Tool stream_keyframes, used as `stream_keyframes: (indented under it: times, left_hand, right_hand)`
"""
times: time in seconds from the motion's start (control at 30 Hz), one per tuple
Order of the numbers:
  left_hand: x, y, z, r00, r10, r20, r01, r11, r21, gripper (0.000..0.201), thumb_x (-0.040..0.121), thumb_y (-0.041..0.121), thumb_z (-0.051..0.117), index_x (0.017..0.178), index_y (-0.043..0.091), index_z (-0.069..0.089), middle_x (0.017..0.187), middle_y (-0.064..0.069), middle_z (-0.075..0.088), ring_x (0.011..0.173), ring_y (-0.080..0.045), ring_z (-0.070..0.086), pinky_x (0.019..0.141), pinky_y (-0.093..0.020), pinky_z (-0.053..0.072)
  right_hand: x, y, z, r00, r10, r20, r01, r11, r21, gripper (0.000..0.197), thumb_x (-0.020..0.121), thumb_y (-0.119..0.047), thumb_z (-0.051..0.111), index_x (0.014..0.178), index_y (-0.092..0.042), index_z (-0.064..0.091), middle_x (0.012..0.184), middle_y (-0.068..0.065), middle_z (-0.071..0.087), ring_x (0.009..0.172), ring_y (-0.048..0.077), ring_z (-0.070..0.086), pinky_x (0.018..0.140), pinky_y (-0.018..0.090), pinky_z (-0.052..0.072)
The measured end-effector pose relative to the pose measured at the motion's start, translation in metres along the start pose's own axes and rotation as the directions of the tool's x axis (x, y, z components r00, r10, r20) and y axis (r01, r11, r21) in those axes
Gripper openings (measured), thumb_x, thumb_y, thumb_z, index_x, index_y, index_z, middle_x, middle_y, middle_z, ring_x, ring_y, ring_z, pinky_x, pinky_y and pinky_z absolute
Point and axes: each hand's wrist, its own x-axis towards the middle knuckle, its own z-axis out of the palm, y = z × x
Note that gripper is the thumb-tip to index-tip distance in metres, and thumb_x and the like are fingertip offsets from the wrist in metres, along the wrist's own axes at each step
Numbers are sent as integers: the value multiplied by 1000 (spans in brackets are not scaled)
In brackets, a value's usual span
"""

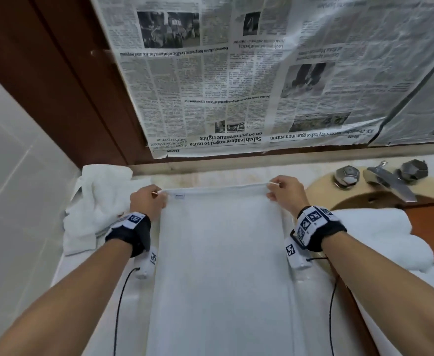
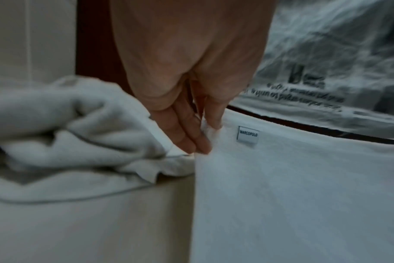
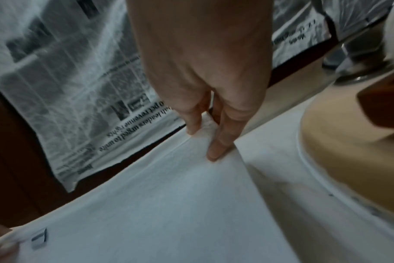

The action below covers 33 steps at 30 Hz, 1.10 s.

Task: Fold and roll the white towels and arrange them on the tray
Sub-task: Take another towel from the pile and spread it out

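The white towel (image 1: 221,253) lies stretched out as a long strip on the pale counter (image 1: 311,291), running from the far edge by the wall down past the bottom of the head view, so its near end is cut off. Its far edge is lifted slightly and pulled taut between both hands. The left hand (image 1: 148,201) pinches the far left corner between thumb and fingers; in the left wrist view the fingers (image 2: 191,135) close on a bunched bit of cloth right next to a small sewn label (image 2: 247,136). The right hand (image 1: 286,192) pinches the far right corner the same way, with the fingertips (image 3: 218,147) pressed onto the hem in the right wrist view. The thumbs are mostly hidden behind the hands in both wrist pictures, which are soft and blurred.

A crumpled towel (image 1: 95,209) sits heaped to the left of the strip, just beside the left hand. Another white towel (image 1: 380,237) lies to the right, partly hidden by the right forearm and wrist band. A tap (image 1: 390,183) and two knobs stand at the far right above a tan basin (image 1: 321,191), only part of which shows. Newspaper (image 1: 236,73) covers the wall behind. No tray can be made out anywhere
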Motion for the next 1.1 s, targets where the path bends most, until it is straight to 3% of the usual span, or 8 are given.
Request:
stream_keyframes:
  times: [0.13, 0.2, 0.27, 0.4, 0.53, 0.67, 0.9, 1.1]
  left_hand:
    - [32, 2, 28, 997, -73, -9, 73, 997, 4, 18, 92, 21, 59, 101, 12, 72, 102, -9, 71, 103, -34, 61, 79, -28, 39]
    - [29, 1, 33, 999, -48, -7, 47, 994, -99, 34, 93, 22, 64, 125, 9, 63, 126, -12, 64, 114, -30, 60, 95, -28, 39]
    - [7, -3, 33, 995, 96, -20, -98, 969, -226, 51, 93, 22, 66, 139, 7, 50, 140, -13, 53, 119, -26, 59, 101, -25, 40]
    - [-78, -32, 43, 917, 390, 86, -386, 921, -53, 66, 92, 53, 46, 140, 8, 51, 143, -11, 51, 133, -25, 47, 112, -22, 27]
    - [-136, -43, 66, 900, 317, 301, -360, 928, 99, 81, 90, 69, 21, 155, 22, 30, 164, 1, 16, 152, -19, 11, 120, -30, 8]
    - [-143, -44, 72, 908, 224, 353, -324, 911, 254, 85, 85, 71, -1, 159, 30, 3, 165, 4, -14, 152, -14, -14, 119, -32, -8]
    - [-148, -42, 68, 909, 220, 354, -314, 920, 235, 88, 85, 68, 2, 159, 21, 9, 167, -3, -9, 153, -19, -10, 121, -38, -5]
    - [-236, -54, 51, 901, 194, 388, -286, 938, 195, 95, 80, 74, -4, 159, 21, 10, 166, 1, -8, 152, -16, -9, 121, -38, -4]
  right_hand:
    - [29, 9, 14, 998, -27, 65, 30, 999, -41, 17, 98, -21, 57, 111, -22, 68, 118, 5, 70, 112, 23, 65, 99, 34, 48]
    - [25, 14, 18, 989, -32, 144, 44, 996, -83, 51, 99, -23, 57, 148, -21, 42, 149, 6, 47, 134, 23, 47, 107, 32, 40]
    - [6, 18, 21, 970, -186, 154, 212, 962, -170, 70, 97, -18, 60, 156, -16, 22, 160, 7, 30, 144, 22, 32, 117, 33, 28]
    - [-67, 48, 33, 905, -329, 269, 399, 877, -269, 68, 96, -24, 54, 156, -15, 23, 161, 4, 25, 149, 21, 24, 121, 29, 16]
    - [-122, 69, 48, 858, -172, 483, 439, 735, -517, 69, 102, -48, 35, 159, -25, 5, 165, -7, -4, 153, 15, -5, 124, 37, 1]
    - [-119, 80, 47, 889, -108, 445, 412, 613, -674, 76, 91, -67, 0, 157, -30, -11, 161, -10, -24, 149, 12, -21, 120, 38, -12]
    - [-130, 74, 29, 952, -66, 298, 271, 631, -727, 79, 91, -48, -7, 159, -10, 9, 167, 4, 2, 154, 19, 0, 122, 40, -1]
    - [-240, 86, 50, 895, -85, 438, 374, 678, -633, 78, 92, -60, -11, 158, -20, -7, 162, -7, -18, 150, 11, -17, 121, 36, -14]
